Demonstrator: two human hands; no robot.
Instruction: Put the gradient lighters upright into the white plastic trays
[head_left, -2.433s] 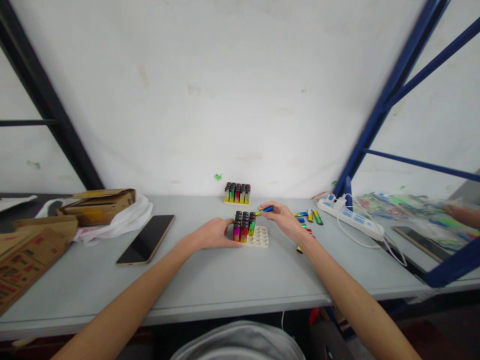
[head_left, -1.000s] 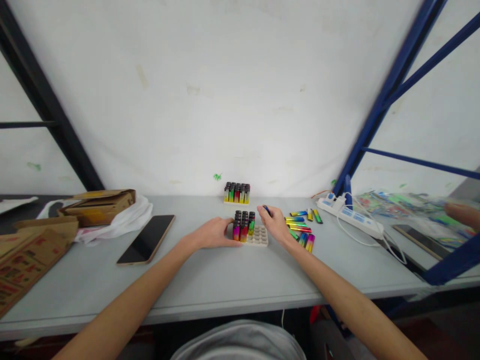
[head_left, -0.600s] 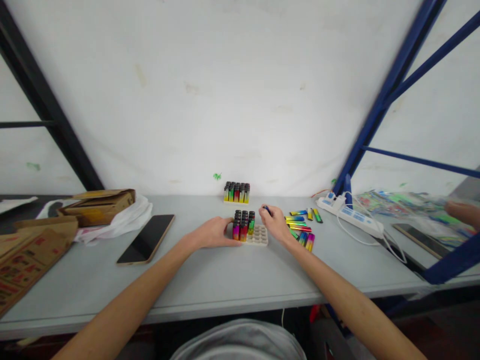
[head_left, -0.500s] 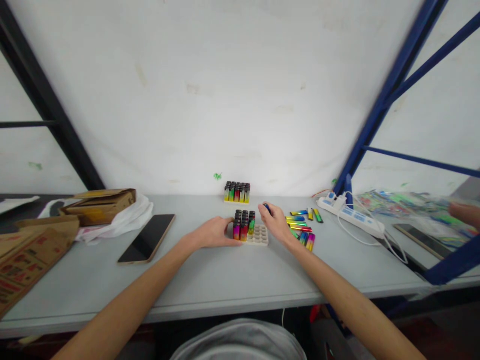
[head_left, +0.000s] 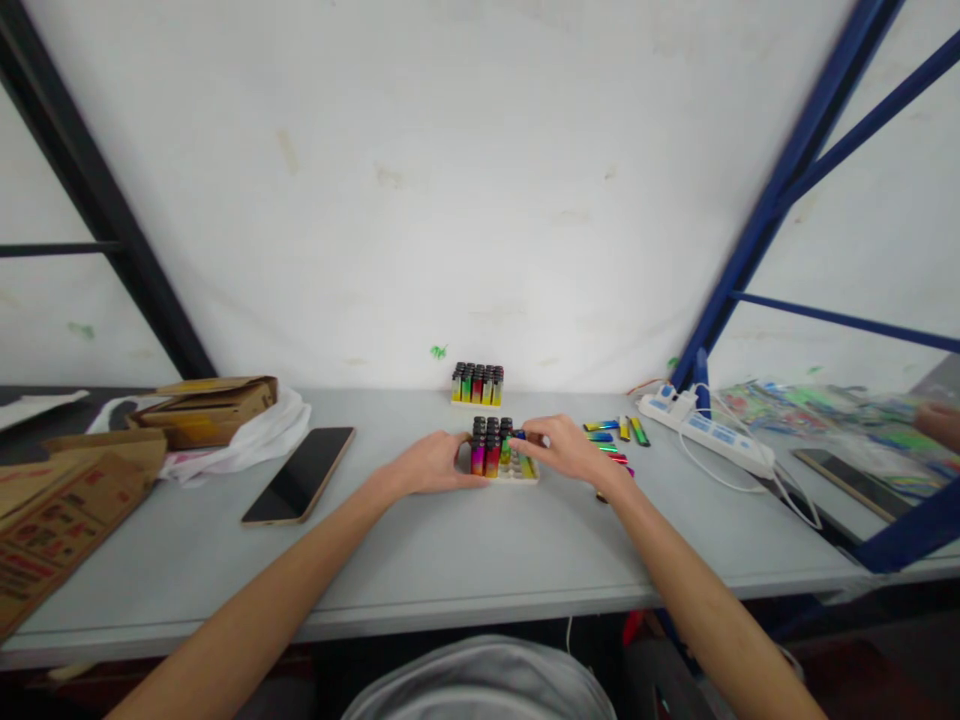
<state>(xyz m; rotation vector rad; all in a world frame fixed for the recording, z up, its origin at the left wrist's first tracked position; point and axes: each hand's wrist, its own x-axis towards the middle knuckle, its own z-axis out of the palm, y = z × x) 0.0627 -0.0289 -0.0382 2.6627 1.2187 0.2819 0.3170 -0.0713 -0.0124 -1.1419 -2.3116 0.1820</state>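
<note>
A small white tray (head_left: 519,481) with round holes stands in front of me on the table. Colourful lighters (head_left: 492,458) with black tops stand upright in its left part. My left hand (head_left: 429,464) is curled round the tray's left end, thumb behind and fingers along the front. Over the tray's right part, my right hand (head_left: 564,447) pinches a lighter (head_left: 527,467) with blue and yellow on it; the fingers partly cover it. Whether its base sits in a hole, I cannot tell. Several loose lighters (head_left: 639,432) lie to the right, partly behind my right wrist.
Near the wall stands a second tray full of lighters (head_left: 478,385). A phone (head_left: 300,476), a white plastic bag (head_left: 274,430) and cardboard boxes (head_left: 82,510) lie on the left. On the right are a power strip (head_left: 705,432) with cables and another person's hand (head_left: 939,422).
My right hand has moved left from beside the loose lighters to over the tray, carrying a lighter. My left hand keeps its place at the tray. The view has shifted slightly.
</note>
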